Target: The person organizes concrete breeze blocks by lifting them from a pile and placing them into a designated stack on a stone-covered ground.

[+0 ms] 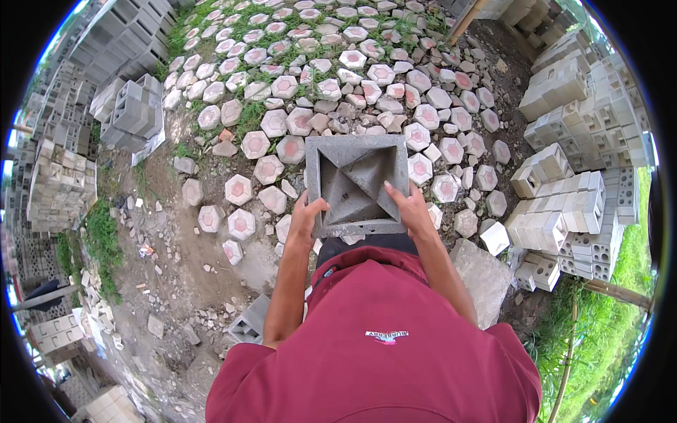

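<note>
In front of my body I hold a square grey concrete vent block (355,182), with a raised rim and slanted faces crossing inside it. My left hand (306,217) grips the near left side, its thumb lying over the rim. On the opposite side, my right hand (414,211) is closed round the edge, its thumb reaching onto the inner part. The fingers under the block are hidden. Both forearms stretch forward past my dark red shirt (384,310).
Hexagonal pavers with reddish centres (240,189) and rubble cover the ground ahead. Stacked concrete blocks stand at the left (130,109) and right (557,218). A flat grey slab (483,278) lies by my right arm, a hollow block (250,321) by my left.
</note>
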Motion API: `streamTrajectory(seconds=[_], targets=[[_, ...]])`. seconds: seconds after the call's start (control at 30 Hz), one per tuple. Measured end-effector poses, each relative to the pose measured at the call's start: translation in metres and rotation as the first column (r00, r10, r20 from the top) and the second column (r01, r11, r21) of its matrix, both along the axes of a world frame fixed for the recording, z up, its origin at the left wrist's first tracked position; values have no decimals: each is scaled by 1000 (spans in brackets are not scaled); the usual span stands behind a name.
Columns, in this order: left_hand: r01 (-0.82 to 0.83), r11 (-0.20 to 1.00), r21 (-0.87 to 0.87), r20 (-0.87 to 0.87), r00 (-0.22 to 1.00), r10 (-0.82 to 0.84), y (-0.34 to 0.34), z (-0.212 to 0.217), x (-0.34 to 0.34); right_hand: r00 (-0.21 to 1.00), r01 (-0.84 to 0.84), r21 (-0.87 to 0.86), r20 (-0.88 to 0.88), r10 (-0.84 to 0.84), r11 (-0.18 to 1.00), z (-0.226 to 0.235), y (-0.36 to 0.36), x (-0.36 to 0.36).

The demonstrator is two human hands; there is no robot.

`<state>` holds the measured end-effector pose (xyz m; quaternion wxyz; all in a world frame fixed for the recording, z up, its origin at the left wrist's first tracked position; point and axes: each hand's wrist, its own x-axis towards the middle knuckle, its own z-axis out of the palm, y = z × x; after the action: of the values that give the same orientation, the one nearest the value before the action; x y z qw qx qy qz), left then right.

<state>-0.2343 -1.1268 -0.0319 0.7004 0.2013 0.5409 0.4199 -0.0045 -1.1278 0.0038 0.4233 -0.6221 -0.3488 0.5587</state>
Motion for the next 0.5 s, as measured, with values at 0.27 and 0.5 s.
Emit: streamTrajectory(seconds=[0.27, 0.5], targets=[[121, 993, 15, -39, 992, -121, 104, -19, 26, 995, 95, 14, -44, -95, 995, -22, 81, 37], [92, 994, 52, -73, 993, -88, 233, -21, 87, 994, 94, 53, -56, -91, 994, -46, 211, 94]])
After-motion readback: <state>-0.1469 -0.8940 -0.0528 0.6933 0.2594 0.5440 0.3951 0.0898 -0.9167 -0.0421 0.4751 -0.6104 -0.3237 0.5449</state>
